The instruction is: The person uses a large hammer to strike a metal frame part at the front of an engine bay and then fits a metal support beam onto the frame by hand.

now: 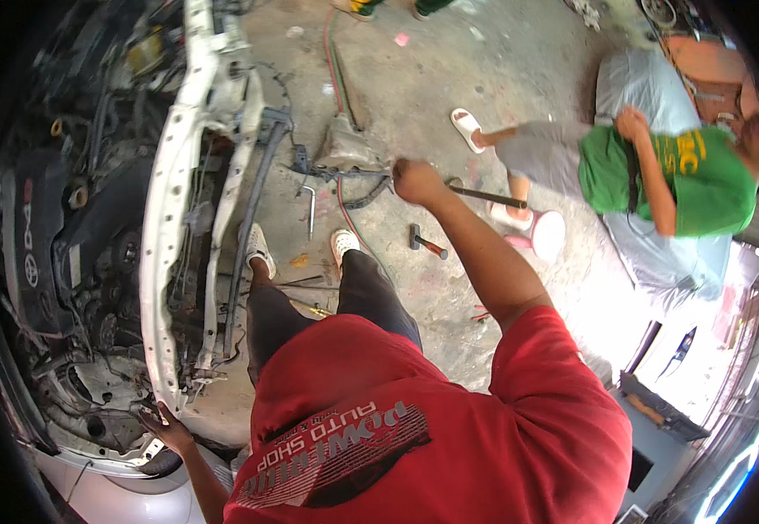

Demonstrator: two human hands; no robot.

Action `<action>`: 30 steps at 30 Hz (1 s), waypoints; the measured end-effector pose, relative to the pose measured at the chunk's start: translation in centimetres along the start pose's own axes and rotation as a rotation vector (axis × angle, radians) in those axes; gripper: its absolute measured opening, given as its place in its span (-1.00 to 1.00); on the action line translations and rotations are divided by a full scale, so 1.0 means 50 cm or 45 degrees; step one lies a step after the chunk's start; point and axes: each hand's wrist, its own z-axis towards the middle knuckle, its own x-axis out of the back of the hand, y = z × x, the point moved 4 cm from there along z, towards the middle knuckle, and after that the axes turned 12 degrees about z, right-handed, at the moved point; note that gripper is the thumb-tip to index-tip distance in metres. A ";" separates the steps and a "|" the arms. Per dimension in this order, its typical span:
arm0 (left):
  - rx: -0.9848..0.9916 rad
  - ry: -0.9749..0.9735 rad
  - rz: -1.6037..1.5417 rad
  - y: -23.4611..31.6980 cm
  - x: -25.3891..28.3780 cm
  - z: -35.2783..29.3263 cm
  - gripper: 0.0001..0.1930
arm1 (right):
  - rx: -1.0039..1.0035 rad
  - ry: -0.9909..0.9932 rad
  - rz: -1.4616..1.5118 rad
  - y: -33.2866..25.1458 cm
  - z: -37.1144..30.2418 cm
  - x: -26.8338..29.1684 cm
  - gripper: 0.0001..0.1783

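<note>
My left hand is low at the left, fingers apart, at the near end of a long white metal beam across the front of a car. It seems to rest against that end. My right arm reaches forward and right over the floor, and my right hand is closed in a fist; what is in it, if anything, I cannot make out. Just right of the fist, a long dark bar shows beyond my forearm. Dark plastic trim with a bracket lies left of the fist.
The car's open engine bay fills the left. On the concrete floor lie a hammer, a metal wrench-like tool and a red hose. A person in a green shirt is at the right, near a pink-and-white stool.
</note>
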 end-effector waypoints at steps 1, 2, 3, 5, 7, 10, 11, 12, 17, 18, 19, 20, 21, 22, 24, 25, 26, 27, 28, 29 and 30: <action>-0.144 0.044 0.127 0.064 0.021 -0.004 -0.21 | -0.236 -0.042 0.011 0.085 -0.057 -0.046 -0.73; -0.226 0.003 0.144 0.125 0.043 -0.027 -0.24 | -0.359 -0.120 -0.027 0.174 -0.112 -0.076 -0.72; -0.287 -0.034 0.161 0.180 0.071 -0.054 -0.26 | -0.486 -0.223 -0.067 0.211 -0.149 -0.068 -0.64; -0.387 -0.061 0.227 0.209 0.082 -0.084 -0.34 | -0.580 -0.304 -0.180 0.281 -0.178 -0.057 -0.56; -0.531 -0.237 0.210 0.329 0.125 -0.160 -0.37 | -0.530 -0.212 -0.506 0.404 -0.186 -0.056 -0.52; -0.562 -0.331 0.341 0.380 0.200 -0.253 -0.40 | -0.544 -0.204 -0.860 0.541 -0.144 -0.058 -0.50; -0.650 -0.338 0.324 0.416 0.191 -0.225 -0.40 | -0.681 0.207 -0.968 0.743 -0.161 -0.094 -0.52; -0.615 -0.389 0.361 0.405 0.206 -0.237 -0.40 | -0.796 -0.018 -1.112 0.818 -0.149 -0.095 -0.54; -0.462 -0.503 0.548 0.332 0.284 -0.309 -0.44 | -1.280 -0.526 -0.800 0.874 -0.159 -0.049 -0.57; -0.399 -0.416 0.579 0.334 0.283 -0.324 -0.47 | -1.338 -0.643 -0.793 0.881 -0.173 -0.057 -0.55; -0.274 -0.467 0.569 0.311 0.290 -0.361 -0.49 | -1.292 -0.777 -0.733 0.828 -0.175 -0.063 -0.53; -0.269 -0.487 0.593 0.304 0.280 -0.368 -0.50 | -1.333 -0.804 -0.660 0.837 -0.200 -0.082 -0.54; -0.269 -0.510 0.615 0.297 0.267 -0.368 -0.51 | -1.381 -0.830 -0.587 0.859 -0.228 -0.108 -0.56; -0.291 -0.514 0.591 0.292 0.249 -0.363 -0.53 | -1.231 -0.841 -0.571 0.879 -0.253 -0.151 -0.56; -0.235 -0.640 0.302 0.332 0.191 -0.347 -0.55 | -1.082 -0.787 -0.549 0.924 -0.329 -0.230 -0.57; -0.176 -0.701 0.194 0.349 0.164 -0.343 -0.55 | -1.068 -0.723 -0.538 0.944 -0.355 -0.258 -0.58; -0.260 -0.720 0.242 0.318 0.145 -0.351 -0.55 | -1.106 -0.791 -0.458 0.925 -0.340 -0.278 -0.60; -0.234 -0.779 0.197 0.289 0.127 -0.374 -0.53 | -1.128 -0.851 -0.401 0.896 -0.314 -0.278 -0.61; -0.239 -0.821 0.095 0.269 0.109 -0.383 -0.53 | -0.867 -0.944 -0.536 0.881 -0.287 -0.259 -0.62; -0.014 -0.822 0.063 0.189 0.178 -0.536 -0.53 | -0.779 -0.915 -0.504 0.676 -0.201 -0.194 -0.62; -0.054 -0.840 -0.092 0.146 0.116 -0.477 -0.53 | -0.946 -1.011 -0.491 0.774 -0.225 -0.135 -0.63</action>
